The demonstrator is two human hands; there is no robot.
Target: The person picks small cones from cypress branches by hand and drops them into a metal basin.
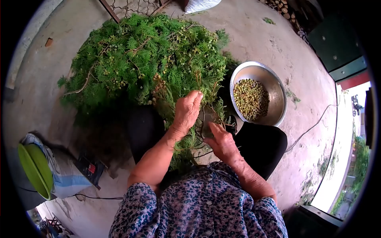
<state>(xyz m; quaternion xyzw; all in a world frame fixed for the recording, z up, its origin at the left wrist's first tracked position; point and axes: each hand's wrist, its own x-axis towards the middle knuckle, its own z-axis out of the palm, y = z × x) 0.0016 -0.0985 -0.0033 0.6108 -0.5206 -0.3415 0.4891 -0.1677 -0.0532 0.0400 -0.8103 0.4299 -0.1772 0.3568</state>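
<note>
My left hand (188,110) is closed, its fingers pressed together on a leafy evergreen branch (195,137) that hangs down between my knees. To the lower right, my right hand (224,142) is curled close to the branch's thin twigs; its fingertips are partly hidden, and what they pinch is too small to make out. Beyond both hands lies a big heap of cut evergreen branches (151,51) bearing small green cones. A metal basin (279,101) stands by my right knee, with many small green-yellow cones (251,99) in its bottom.
A green basin (35,170) leans against a pale sack (65,174) at the left. A cable (313,133) runs over the concrete floor (305,79) at the right. Near the top are a white sack (202,4), a metal frame (109,10) and stacked firewood (283,10).
</note>
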